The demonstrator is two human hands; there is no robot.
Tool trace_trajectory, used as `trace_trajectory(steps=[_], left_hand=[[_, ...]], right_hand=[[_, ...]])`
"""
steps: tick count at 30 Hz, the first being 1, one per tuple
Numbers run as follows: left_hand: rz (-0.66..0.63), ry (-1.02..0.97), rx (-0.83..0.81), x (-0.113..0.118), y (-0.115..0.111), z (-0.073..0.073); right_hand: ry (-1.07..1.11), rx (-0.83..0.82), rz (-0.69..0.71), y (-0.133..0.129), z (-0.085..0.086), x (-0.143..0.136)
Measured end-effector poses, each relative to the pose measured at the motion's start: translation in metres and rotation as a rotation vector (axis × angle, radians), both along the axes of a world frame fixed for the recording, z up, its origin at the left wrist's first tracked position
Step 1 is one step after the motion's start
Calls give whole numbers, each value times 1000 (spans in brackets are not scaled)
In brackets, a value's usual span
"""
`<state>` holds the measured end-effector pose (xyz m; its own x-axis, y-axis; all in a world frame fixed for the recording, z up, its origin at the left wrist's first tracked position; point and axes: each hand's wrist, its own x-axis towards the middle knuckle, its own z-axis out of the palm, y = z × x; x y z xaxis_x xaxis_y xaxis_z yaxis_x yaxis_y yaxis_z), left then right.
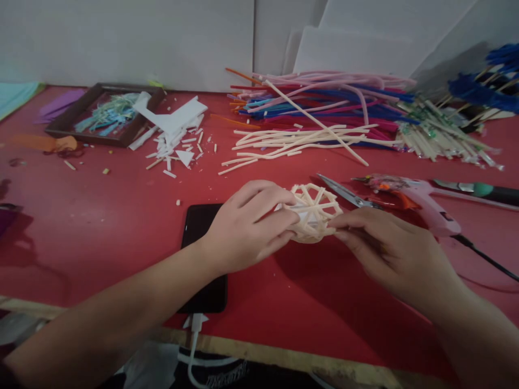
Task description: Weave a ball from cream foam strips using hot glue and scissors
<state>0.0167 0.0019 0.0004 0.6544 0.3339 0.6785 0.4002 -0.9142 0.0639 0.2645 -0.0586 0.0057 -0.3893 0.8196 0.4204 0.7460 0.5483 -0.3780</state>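
Left of the phone (pixel 211 294) and farther back on the red surface (pixel 251 329), a dark frame (pixel 89 139) holds a tangle of pale blue and green strands (pixel 109 114); its rim probably stops them from scattering. Between that frame and the phone's far side lie white scraps (pixel 184 118) and short cut bits. The phone itself lies flat, partly under my left forearm, with a white cable (pixel 197 322) running from its near end toward the edge.

Just right of the phone, my left hand (pixel 251 221) has its grip around the side of a cream openwork piece (pixel 315 207), fingers curled over it, I judge to steady it without crushing the thin ribs. So the piece is to the phone's right, its spoked face turned up. Beyond it, farther back than the phone, lie cream rods (pixel 279 139) and a coloured bundle (pixel 344 102).

Farther right of the phone, my right hand (pixel 399 251) pinches the piece's lower right edge between thumb and fingertips, a light grip that likely suits such slim parts. Just past that hand are scissors (pixel 343 192) and a pink glue gun (pixel 432 208), seemingly placed within easy reach.
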Motion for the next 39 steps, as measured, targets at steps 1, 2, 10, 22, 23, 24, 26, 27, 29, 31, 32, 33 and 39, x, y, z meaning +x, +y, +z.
trace_trajectory(steps=[1,2,10,22,23,24,26,27,29,31,32,33,39], left_hand=[[-5,-4,15,0,0,0],[-10,-11,27,0,1,0],[8,-45,51,1,1,-1],[28,-35,-24,0,1,-1],[23,-41,-53,1,0,-1],[17,-48,-79,1,0,-1],[-3,-53,-107,3,-1,0],[-17,-51,-108,3,-1,0],[-53,-42,-100,4,-2,0],[-78,-31,-100,5,-2,-1],[-85,-27,-102,5,-3,-2],[-89,-26,-106,6,-3,-2],[-114,-37,-144,7,-3,-1]], right_hand=[[8,-8,-2,0,0,0],[12,-13,-3,0,0,0],[-31,20,-7,0,0,1],[-21,49,-3,-1,1,-4],[-18,56,-1,-1,1,-4],[-15,63,4,-1,1,-5],[-8,67,14,-1,1,-7],[-8,60,19,-1,2,-8],[1,63,11,-3,2,-11],[2,72,2,-5,2,-16],[0,80,-2,-7,2,-18],[-4,84,-5,-8,2,-21],[10,101,-12,-12,1,-28]])
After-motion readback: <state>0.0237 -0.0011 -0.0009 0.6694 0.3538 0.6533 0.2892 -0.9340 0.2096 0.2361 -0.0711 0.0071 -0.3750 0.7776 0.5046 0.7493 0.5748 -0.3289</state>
